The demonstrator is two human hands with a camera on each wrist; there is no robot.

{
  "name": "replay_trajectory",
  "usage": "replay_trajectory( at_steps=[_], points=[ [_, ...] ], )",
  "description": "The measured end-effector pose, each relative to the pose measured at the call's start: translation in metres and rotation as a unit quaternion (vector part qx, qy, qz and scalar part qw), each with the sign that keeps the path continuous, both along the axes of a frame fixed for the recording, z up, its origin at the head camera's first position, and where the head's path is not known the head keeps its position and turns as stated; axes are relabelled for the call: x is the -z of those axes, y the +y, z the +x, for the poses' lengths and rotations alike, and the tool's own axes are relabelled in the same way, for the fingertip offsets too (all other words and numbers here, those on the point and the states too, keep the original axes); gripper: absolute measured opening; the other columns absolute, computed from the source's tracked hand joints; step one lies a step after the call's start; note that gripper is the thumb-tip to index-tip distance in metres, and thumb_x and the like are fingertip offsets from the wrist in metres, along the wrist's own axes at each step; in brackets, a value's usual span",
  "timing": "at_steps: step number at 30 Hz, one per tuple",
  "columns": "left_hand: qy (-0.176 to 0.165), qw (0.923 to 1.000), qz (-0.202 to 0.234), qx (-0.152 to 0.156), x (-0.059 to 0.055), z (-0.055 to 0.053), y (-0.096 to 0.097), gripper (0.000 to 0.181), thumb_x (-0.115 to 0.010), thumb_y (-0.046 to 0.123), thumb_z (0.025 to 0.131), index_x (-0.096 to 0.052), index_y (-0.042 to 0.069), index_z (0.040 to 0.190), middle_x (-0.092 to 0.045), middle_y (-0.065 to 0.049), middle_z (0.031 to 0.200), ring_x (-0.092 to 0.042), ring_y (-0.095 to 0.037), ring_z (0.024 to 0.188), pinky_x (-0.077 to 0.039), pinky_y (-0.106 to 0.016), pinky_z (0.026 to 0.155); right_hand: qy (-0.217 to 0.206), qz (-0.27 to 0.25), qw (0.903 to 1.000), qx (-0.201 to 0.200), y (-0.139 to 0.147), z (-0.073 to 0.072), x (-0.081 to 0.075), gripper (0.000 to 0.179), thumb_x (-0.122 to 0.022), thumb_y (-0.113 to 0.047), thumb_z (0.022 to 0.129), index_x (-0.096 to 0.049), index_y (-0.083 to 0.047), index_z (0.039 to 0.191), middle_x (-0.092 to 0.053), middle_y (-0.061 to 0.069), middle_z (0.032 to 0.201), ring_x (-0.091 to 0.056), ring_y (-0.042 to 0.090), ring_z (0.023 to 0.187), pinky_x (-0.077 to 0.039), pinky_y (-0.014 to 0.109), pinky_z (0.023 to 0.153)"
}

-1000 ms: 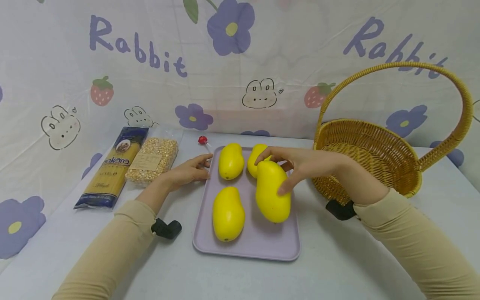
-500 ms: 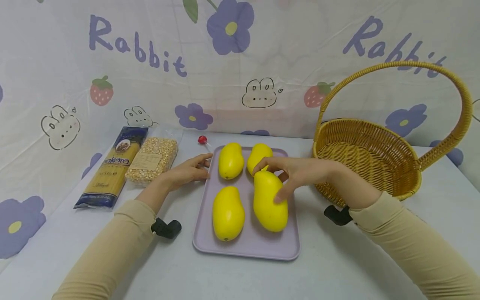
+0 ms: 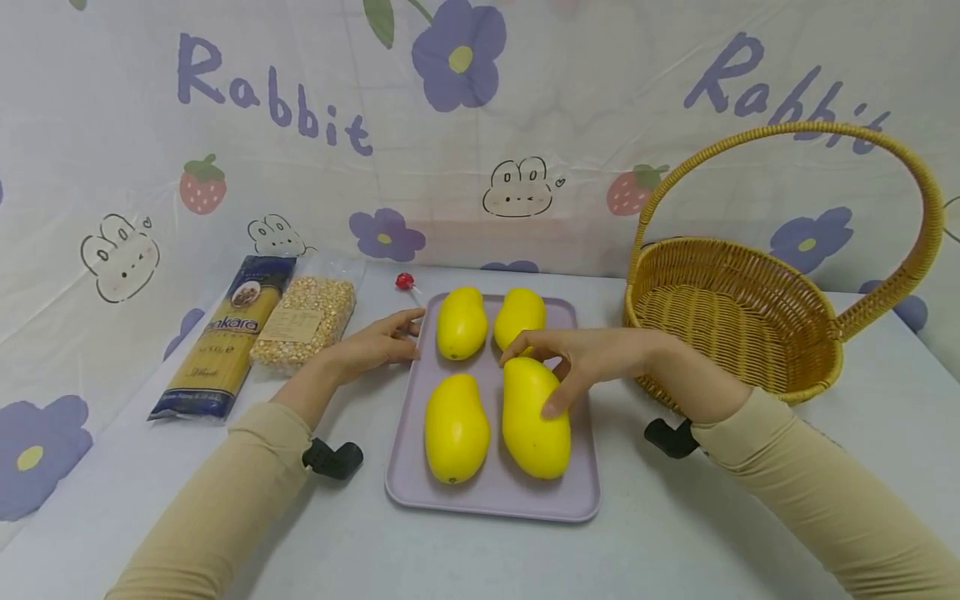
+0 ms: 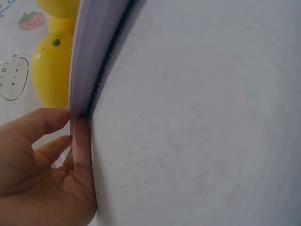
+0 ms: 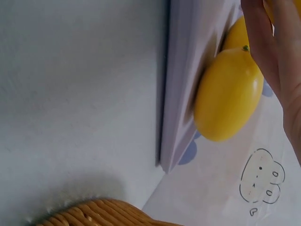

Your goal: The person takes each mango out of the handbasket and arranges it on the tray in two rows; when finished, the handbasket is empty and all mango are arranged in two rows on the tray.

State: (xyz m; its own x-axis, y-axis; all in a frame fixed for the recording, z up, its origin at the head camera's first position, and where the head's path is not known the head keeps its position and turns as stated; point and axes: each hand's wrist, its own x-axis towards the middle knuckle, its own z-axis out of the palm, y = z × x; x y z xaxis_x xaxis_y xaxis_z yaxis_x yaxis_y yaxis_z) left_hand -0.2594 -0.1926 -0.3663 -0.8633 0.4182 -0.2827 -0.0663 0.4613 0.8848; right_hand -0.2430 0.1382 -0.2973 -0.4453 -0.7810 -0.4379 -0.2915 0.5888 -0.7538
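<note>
In the head view, my right hand (image 3: 588, 362) grips a yellow mango (image 3: 536, 437) by its upper end, thumb on the near side. This mango is low over the front right part of a lilac tray (image 3: 498, 500). Beside it, another mango (image 3: 457, 429) lies at front left. Two more lie at the back, a left one (image 3: 462, 323) and a right mango (image 3: 519, 312). My left hand (image 3: 375, 342) has its fingertips against the tray's left rim. The left wrist view shows fingers (image 4: 82, 146) along the tray's outer wall. My right fingertips are mostly out of the right wrist view.
A wicker basket (image 3: 817, 350) with a tall handle stands right of the tray. On the left lie a pack of spaghetti (image 3: 225, 333) and a bag of corn kernels (image 3: 306, 321). A red lollipop (image 3: 405, 281) lies behind the tray. A printed curtain (image 3: 585, 100) hangs at the back.
My right hand has brought the mango toward the front of the tray, slightly left and lower, uncovering the back right mango. The left hand stays at the rim.
</note>
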Motion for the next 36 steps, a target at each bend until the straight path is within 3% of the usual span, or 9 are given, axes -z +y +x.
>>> replay_trajectory(
  at_steps=[7, 12, 20, 36],
  points=[
    [-0.003, 1.0000, 0.003, 0.000, 0.000, 0.000, 0.000, 0.075, -0.053, 0.011, 0.093, -0.016, 0.010, 0.158, -0.030, -0.017, 0.148, -0.035, -0.026, 0.127, -0.033, -0.039, 0.111, -0.051, -0.001, 0.9984, 0.024, -0.002, 0.000, 0.007, 0.073, -0.079, -0.031, 0.081, -0.040, -0.029, 0.143, -0.030, 0.005, 0.158, -0.040, 0.033, 0.134, -0.051, 0.039, 0.100],
    [-0.003, 1.0000, 0.003, -0.001, 0.000, 0.000, 0.000, 0.075, -0.053, 0.011, 0.093, -0.016, 0.010, 0.158, -0.030, -0.017, 0.148, -0.035, -0.026, 0.128, -0.033, -0.040, 0.112, -0.084, 0.000, 0.9954, 0.046, -0.002, 0.002, 0.009, 0.072, -0.078, -0.027, 0.083, -0.039, -0.026, 0.144, -0.028, 0.007, 0.158, -0.045, 0.029, 0.128, -0.057, 0.036, 0.091],
    [-0.001, 1.0000, 0.002, -0.001, 0.001, 0.000, 0.000, 0.075, -0.053, 0.011, 0.093, -0.016, 0.009, 0.158, -0.031, -0.018, 0.148, -0.035, -0.026, 0.127, -0.033, -0.039, 0.111, -0.117, -0.004, 0.9912, 0.063, 0.000, 0.003, 0.013, 0.072, -0.077, -0.024, 0.084, -0.038, -0.025, 0.144, -0.029, 0.007, 0.156, -0.058, 0.023, 0.115, -0.057, 0.037, 0.091],
    [-0.004, 1.0000, -0.004, -0.004, 0.000, 0.000, 0.000, 0.075, -0.053, 0.012, 0.093, -0.016, 0.011, 0.158, -0.031, -0.017, 0.149, -0.035, -0.026, 0.128, -0.033, -0.038, 0.110, -0.138, -0.007, 0.9874, 0.077, 0.005, 0.000, 0.021, 0.070, -0.070, -0.025, 0.090, -0.034, -0.021, 0.150, -0.029, 0.017, 0.148, -0.057, 0.025, 0.117, -0.056, 0.039, 0.094]
  ],
)
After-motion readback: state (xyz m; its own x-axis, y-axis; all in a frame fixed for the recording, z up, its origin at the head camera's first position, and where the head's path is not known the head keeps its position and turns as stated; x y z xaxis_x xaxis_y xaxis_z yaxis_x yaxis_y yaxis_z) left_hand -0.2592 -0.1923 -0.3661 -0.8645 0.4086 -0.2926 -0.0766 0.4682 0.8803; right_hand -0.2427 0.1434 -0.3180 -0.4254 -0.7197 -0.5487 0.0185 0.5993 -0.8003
